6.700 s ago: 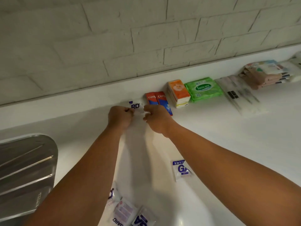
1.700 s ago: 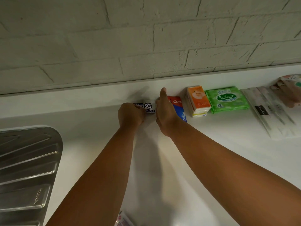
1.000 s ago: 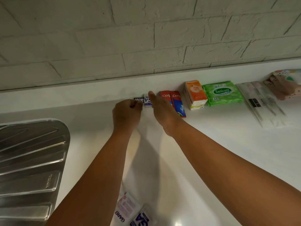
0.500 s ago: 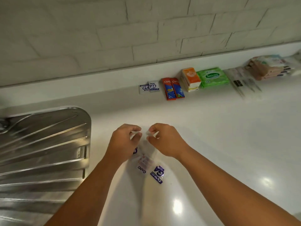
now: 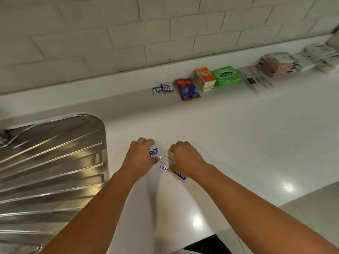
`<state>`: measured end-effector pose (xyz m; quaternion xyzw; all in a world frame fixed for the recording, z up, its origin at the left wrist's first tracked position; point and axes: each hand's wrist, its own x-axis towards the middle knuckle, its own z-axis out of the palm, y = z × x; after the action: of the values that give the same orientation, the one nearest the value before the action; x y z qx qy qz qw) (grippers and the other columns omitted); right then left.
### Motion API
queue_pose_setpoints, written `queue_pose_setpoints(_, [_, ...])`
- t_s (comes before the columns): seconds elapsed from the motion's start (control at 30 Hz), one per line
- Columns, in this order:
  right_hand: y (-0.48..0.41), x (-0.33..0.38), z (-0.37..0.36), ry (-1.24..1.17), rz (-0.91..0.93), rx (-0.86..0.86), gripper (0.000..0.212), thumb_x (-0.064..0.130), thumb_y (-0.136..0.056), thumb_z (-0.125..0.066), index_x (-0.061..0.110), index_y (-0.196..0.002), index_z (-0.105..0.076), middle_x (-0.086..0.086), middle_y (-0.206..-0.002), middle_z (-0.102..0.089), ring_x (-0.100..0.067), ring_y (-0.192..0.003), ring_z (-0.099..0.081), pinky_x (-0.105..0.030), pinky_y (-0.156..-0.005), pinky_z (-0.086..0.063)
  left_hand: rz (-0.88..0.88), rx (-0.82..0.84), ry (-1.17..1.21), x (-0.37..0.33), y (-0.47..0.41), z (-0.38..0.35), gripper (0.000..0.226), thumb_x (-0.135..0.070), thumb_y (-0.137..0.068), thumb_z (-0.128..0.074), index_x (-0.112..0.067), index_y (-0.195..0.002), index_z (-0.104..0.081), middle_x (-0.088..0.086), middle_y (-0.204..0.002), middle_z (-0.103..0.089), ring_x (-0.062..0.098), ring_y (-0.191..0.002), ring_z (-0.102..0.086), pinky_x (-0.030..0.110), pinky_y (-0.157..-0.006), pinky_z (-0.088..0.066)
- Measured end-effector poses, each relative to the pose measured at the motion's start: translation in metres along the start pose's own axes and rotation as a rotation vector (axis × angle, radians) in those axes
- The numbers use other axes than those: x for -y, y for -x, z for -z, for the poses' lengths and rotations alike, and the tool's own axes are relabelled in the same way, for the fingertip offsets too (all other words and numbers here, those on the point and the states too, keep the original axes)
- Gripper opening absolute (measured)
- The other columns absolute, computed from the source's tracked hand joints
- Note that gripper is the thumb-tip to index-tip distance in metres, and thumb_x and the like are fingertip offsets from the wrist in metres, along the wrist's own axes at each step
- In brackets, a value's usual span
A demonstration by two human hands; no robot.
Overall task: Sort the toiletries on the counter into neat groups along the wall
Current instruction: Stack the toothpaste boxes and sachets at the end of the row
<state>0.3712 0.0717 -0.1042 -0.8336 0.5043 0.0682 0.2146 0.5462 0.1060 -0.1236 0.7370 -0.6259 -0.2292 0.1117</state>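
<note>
Head view, person at white worktop [image 5: 238, 136]. Both hands were down on a small heap of loose sachets near the front edge, approx. centre of frame. Left hand [image 5: 141, 156] was curled, fingers closed over a white sachet [image 5: 155, 152] w/ blue lettering ("RD" legible). Right hand [image 5: 185, 158] was likewise curled, knuckles up, over the other sachets [image 5: 165, 166]; whether it actually gripped one could not be told (fingertips hidden). One blue-edged sachet [image 5: 180, 176] stuck out under the right wrist.

Along the wall [image 5: 128, 33], left to right: two sachets [image 5: 163, 88] overlapping; two red toothpaste boxes [image 5: 188, 88] side by side, touching; a stack of orange-topped packs [image 5: 205, 78]; a green wipes pack [image 5: 226, 76] just beside it; clear flat packets [image 5: 256, 81]; a stack of pinkish packs [image 5: 277, 64]; white packs [image 5: 319, 55] at far right (blurred). Steel drainboard [image 5: 51, 162] lay left of the hands.
</note>
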Motion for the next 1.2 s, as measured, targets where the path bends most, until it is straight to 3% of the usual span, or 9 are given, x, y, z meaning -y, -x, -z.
queue_pose_setpoints(0.17, [-0.006,0.002,-0.001,-0.010,-0.053,0.053,0.042,0.034,-0.075,-0.080,0.016,-0.107,-0.061,-0.005,-0.102,-0.065,-0.026,-0.098,-0.058,-0.033,-0.076,-0.047,0.044,0.094,-0.040,-0.002,-0.009,0.005,0.065,-0.038,-0.076,-0.083,-0.020,-0.131,-0.056,0.006,-0.122,-0.053,0.024,-0.112,-0.052,0.036,-0.097,-0.048])
queue_pose_setpoints(0.37, [-0.013,-0.001,-0.001,-0.010,-0.054,0.104,0.019,0.030,-0.083,-0.072,0.018,-0.081,-0.057,-0.001,-0.080,-0.060,-0.023,-0.082,-0.058,-0.032,-0.066,-0.043,0.042,0.239,-0.103,-0.007,-0.022,0.021,0.050,-0.037,-0.067,-0.088,-0.020,-0.104,-0.059,0.003,-0.104,-0.058,0.020,-0.087,-0.058,0.026,-0.067,-0.043])
queue_pose_setpoints(0.47, [-0.015,-0.010,-0.001,-0.094,-0.042,0.121,0.024,0.028,-0.089,-0.066,0.019,-0.072,-0.053,-0.002,-0.075,-0.057,-0.024,-0.078,-0.058,-0.031,-0.064,-0.043,0.026,0.219,-0.102,-0.010,-0.025,0.022,0.040,-0.035,-0.069,-0.086,-0.021,-0.095,-0.059,0.000,-0.096,-0.062,0.019,-0.082,-0.059,0.026,-0.062,-0.040])
queue_pose_setpoints(0.63, [-0.017,-0.030,0.015,-0.297,0.025,0.113,0.021,0.028,-0.094,-0.063,0.008,-0.096,-0.068,-0.007,-0.094,-0.064,-0.023,-0.083,-0.059,-0.034,-0.073,-0.048,0.058,0.085,0.117,-0.016,-0.031,0.020,0.020,-0.024,-0.083,-0.077,-0.019,-0.094,-0.061,-0.001,-0.090,-0.066,0.017,-0.075,-0.059,0.025,-0.058,-0.040])
queue_pose_setpoints(0.7, [-0.021,-0.040,0.022,-0.357,0.022,0.076,0.021,0.027,-0.093,-0.064,0.006,-0.093,-0.068,-0.011,-0.096,-0.066,-0.024,-0.083,-0.059,-0.034,-0.075,-0.048,0.069,0.014,0.217,-0.022,-0.037,0.020,0.014,-0.020,-0.086,-0.074,-0.019,-0.096,-0.063,0.000,-0.089,-0.067,0.018,-0.076,-0.061,0.027,-0.061,-0.045])
queue_pose_setpoints(0.83, [-0.032,-0.067,0.031,-0.722,-0.109,-0.037,0.022,0.020,-0.086,-0.070,-0.001,-0.080,-0.064,-0.016,-0.079,-0.070,-0.020,-0.067,-0.061,-0.033,-0.066,-0.047,0.108,-0.052,0.440,-0.036,-0.053,0.023,0.024,-0.013,-0.087,-0.072,-0.028,-0.104,-0.066,-0.003,-0.092,-0.070,0.021,-0.080,-0.070,0.030,-0.070,-0.055])
queue_pose_setpoints(1.0, [-0.046,-0.087,0.047,-1.175,-0.184,-0.137,0.011,0.002,-0.089,-0.064,-0.004,-0.098,-0.063,-0.019,-0.091,-0.074,-0.034,-0.078,-0.074,-0.048,-0.077,-0.059,0.125,-0.114,0.569,-0.056,-0.071,0.026,0.041,-0.009,-0.084,-0.075,-0.032,-0.115,-0.061,-0.004,-0.095,-0.069,0.016,-0.083,-0.067,0.022,-0.073,-0.050])
queue_pose_setpoints(1.1, [-0.061,-0.093,0.059,-1.330,-0.218,-0.173,0.010,-0.005,-0.086,-0.060,-0.003,-0.096,-0.062,-0.027,-0.096,-0.071,-0.040,-0.083,-0.073,-0.045,-0.075,-0.061,0.183,-0.171,0.724,-0.066,-0.088,0.023,0.037,-0.006,-0.081,-0.080,-0.029,-0.103,-0.061,-0.001,-0.084,-0.072,0.012,-0.072,-0.066,0.017,-0.065,-0.047])
queue_pose_setpoints(1.2, [-0.075,-0.099,0.070,-1.465,-0.200,-0.163,0.011,-0.009,-0.089,-0.054,-0.001,-0.095,-0.058,-0.025,-0.093,-0.072,-0.034,-0.074,-0.074,-0.035,-0.062,-0.060,0.243,-0.277,0.854,-0.069,-0.107,0.018,0.024,-0.009,-0.076,-0.084,-0.022,-0.087,-0.067,0.005,-0.082,-0.072,0.014,-0.068,-0.063,0.020,-0.066,-0.050])
